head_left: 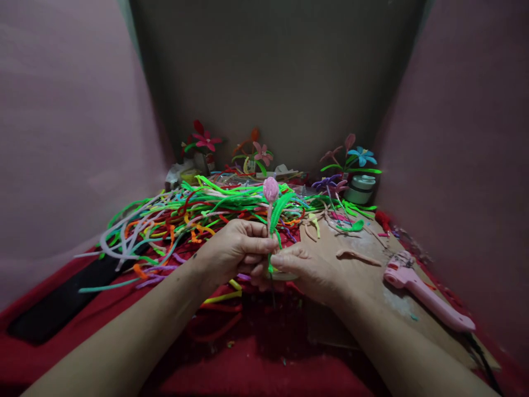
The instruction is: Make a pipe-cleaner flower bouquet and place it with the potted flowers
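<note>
One pink bud (270, 189) on a stem stands upright, just above the grip, its green leaf (281, 210) curving up beside it. Left hand (243, 248) pinches the stem below the bud; right hand (294, 264) is closed on it lower down, close by. Behind them, colourful pipe cleaners (223, 198) sprawl over the red surface (256, 364), and over to the right there's a pink glue gun (430, 295) lying on the board (351, 275).

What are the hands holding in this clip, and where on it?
A pipe-cleaner flower, held by its stem below the pink bud and beside the green leaf, by left hand and right hand.
</note>
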Tool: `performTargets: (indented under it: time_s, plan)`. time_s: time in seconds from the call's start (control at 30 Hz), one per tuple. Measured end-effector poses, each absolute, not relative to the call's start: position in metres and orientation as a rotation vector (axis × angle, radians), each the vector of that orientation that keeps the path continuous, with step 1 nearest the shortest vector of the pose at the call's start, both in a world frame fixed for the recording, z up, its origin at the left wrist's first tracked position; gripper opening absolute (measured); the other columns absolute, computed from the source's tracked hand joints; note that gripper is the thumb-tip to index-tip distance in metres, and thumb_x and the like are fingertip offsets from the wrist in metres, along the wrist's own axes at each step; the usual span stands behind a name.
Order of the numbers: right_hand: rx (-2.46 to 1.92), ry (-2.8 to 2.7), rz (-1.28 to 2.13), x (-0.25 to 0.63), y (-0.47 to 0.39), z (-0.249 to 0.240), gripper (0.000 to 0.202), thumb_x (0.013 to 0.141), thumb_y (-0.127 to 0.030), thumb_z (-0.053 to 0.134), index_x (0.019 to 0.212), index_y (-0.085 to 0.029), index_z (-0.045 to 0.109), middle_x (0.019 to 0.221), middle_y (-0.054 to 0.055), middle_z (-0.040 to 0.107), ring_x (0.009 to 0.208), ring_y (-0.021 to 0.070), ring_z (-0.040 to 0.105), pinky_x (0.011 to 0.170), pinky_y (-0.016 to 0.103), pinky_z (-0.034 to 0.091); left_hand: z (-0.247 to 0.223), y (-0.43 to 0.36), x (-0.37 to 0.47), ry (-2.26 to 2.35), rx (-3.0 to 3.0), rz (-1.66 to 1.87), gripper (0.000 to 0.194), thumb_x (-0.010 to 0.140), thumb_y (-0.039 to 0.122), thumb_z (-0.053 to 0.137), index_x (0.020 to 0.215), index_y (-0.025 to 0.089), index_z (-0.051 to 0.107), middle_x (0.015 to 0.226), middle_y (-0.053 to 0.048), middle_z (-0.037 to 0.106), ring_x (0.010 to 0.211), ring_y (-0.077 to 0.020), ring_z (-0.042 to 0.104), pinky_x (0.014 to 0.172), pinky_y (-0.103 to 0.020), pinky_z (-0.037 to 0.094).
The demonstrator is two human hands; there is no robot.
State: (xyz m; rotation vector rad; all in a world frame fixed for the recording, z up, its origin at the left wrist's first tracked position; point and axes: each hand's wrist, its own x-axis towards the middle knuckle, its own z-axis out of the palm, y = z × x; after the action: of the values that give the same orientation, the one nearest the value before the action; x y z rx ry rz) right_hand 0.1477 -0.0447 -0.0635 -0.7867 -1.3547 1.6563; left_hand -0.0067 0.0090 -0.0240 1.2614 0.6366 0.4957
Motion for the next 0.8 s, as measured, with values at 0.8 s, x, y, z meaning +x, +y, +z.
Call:
performTargets:
  time_s: [0.8]
  plan:
    - [-0.786, -1.321, 1.593, 0.151, -0.043, -0.066, 0.022, 0.072, -0.032, 0.064, 0.075, -0.012, 0.074, 0.071, 0.006, 0.067, 0.071, 0.0161, 0.057, 0.071, 0.032, 0.043, -0.026, 0.013, -0.005, 0.471, 1.158, 0.517, 0.022, 0.069, 0.028, 0.071, 0.081, 0.012, 0.061, 0.045, 0.005, 0.047, 0.035, -0.0055, 0.042, 0.034, -0.015, 0.032]
